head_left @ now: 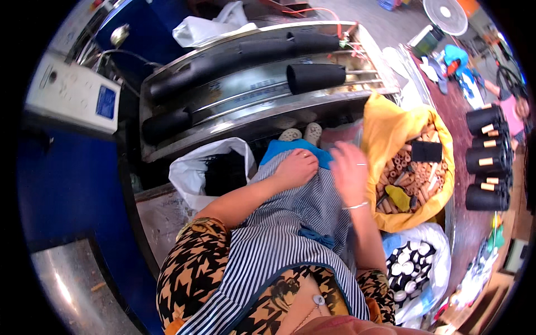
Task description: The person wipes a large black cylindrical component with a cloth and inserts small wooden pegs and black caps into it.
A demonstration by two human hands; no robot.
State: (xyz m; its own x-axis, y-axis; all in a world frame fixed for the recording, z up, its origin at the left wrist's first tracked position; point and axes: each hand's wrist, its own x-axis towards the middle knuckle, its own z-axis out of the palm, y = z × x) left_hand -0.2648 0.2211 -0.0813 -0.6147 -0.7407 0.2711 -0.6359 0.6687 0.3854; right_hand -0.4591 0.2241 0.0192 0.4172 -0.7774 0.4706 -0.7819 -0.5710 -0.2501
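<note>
I see both hands low over my lap, at the centre of the view. My left hand [296, 166] lies knuckles up on the striped apron [279, 234], fingers curled under; it rests at the edge of a blue cloth [290, 148], and I cannot tell whether it pinches that cloth. My right hand [347, 167] is at 3 o'clock from the left, just beside it, palm turned inward with fingers loosely spread and somewhat blurred; I cannot tell whether it holds anything. A thin bracelet [357, 206] circles the right wrist.

The blue cloth lies on my knees at 12 o'clock from the left hand, and my two light shoes [301, 134] show just beyond it.

At 3 o'clock from the right hand, a yellow sack [391, 128] stands open, filled with short tan tubes [407, 173]; a flat black piece [426, 151] and a yellow-green scrap [399, 196] lie on top of them. At 5 o'clock a white bag [435, 245] holds black and white caps [407, 268].

At 9 o'clock from the left hand, a white bag [192, 173] contains dark material [223, 173]. At 12 o'clock a steel machine [257, 111] carries long black foam sleeves [234, 58] on rods, one shorter sleeve [315, 77] sitting on a rod end.

At far 3 o'clock, black rolls [487, 159] with tan cores are stacked on the desk [466, 223]. A white control box [72, 92] sits at 10 o'clock, and a fan [445, 14] at 1 o'clock.
</note>
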